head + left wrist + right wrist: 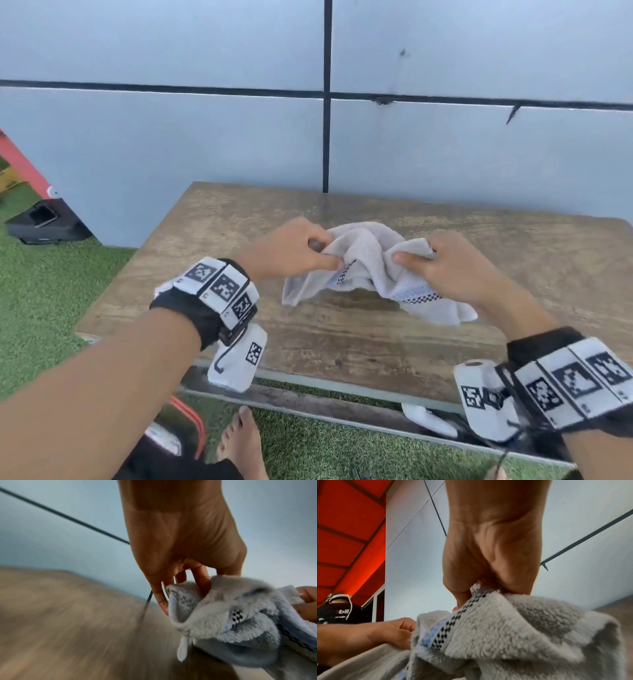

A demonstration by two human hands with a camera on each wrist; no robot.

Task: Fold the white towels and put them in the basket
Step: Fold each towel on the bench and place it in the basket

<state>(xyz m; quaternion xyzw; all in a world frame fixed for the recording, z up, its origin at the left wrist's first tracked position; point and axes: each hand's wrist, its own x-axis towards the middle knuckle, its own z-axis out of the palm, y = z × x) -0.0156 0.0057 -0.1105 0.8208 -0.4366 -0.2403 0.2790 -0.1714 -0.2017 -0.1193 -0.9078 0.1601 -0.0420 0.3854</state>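
Observation:
A crumpled white towel (363, 270) with a black-checked and blue border hangs bunched between both hands just above the wooden table (239, 219). My left hand (294, 251) pinches its left part between thumb and fingers. My right hand (442, 265) grips the right part, with the border stripe below it. In the left wrist view the left hand (180, 588) pinches into the towel (231, 618). The right wrist view has the right hand (481, 588) clamped on the towel (513, 626) at the checked border. No basket is in view.
A grey panelled wall (205, 137) stands right behind the table. Green artificial grass (44, 291) covers the floor to the left and in front. A black box (44, 222) lies on the grass at left. My bare foot (243, 442) is below the table's front edge.

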